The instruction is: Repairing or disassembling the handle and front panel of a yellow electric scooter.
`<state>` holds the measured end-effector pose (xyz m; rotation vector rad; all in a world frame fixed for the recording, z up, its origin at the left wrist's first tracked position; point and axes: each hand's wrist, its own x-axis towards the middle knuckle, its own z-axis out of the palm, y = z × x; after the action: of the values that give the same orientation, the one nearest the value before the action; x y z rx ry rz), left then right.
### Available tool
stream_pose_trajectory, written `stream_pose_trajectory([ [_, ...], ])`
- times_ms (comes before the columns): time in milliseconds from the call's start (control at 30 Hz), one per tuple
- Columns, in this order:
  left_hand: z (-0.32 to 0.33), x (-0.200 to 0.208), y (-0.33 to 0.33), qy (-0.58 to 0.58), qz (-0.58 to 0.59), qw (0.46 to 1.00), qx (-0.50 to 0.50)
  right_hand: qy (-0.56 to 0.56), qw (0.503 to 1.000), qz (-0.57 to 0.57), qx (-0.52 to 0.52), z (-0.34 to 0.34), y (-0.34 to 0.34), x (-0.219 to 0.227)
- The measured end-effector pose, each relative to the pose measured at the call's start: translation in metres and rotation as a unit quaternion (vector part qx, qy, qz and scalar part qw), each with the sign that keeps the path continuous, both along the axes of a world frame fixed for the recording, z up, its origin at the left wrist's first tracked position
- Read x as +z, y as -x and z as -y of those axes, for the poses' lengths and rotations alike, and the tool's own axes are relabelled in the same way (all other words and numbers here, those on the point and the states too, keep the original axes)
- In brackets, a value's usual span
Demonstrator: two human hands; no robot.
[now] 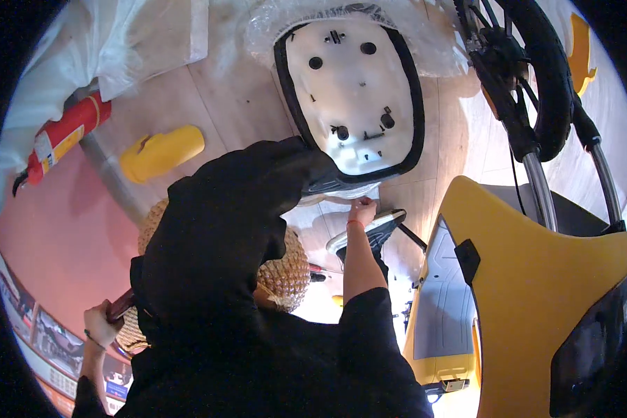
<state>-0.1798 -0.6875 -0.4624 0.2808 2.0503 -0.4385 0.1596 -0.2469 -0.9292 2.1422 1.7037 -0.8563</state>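
The scooter seat [352,90] lay upside down at the far middle of the scene, its white underside up inside a black rim, its long axis running from far to near with the narrower end pointing near and slightly right. The right hand [361,207] reached up to that near end, forearm bare and stretched away from the body, fingertips touching the seat's edge; whether they gripped it I could not tell. The left hand [102,322] sat low at the near left, fist closed around a dark red handle [121,305]. A yellow scooter body [536,279] stood to the right, a front wheel [536,76] beyond it, and a fire extinguisher [66,136] lay far left.
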Motion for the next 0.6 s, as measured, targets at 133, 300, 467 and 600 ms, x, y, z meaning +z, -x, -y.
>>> stream_pose_trajectory([
  [133,-0.012,0.001,0.002,-0.028,-0.015,0.999,-0.022,-0.086,0.994,-0.016,0.06,-0.014,0.009,-0.011],
  [300,-0.007,0.002,0.002,0.0,-0.027,0.999,-0.032,-0.03,0.999,-0.028,0.031,-0.022,0.034,0.0],
  [467,-0.005,-0.002,0.004,0.033,-0.013,0.999,-0.022,-0.013,0.999,-0.027,0.027,-0.028,0.02,-0.005],
  [600,-0.017,-0.002,0.012,0.025,0.045,0.999,-0.011,-0.065,0.987,-0.134,-0.056,-0.032,0.0,0.022],
])
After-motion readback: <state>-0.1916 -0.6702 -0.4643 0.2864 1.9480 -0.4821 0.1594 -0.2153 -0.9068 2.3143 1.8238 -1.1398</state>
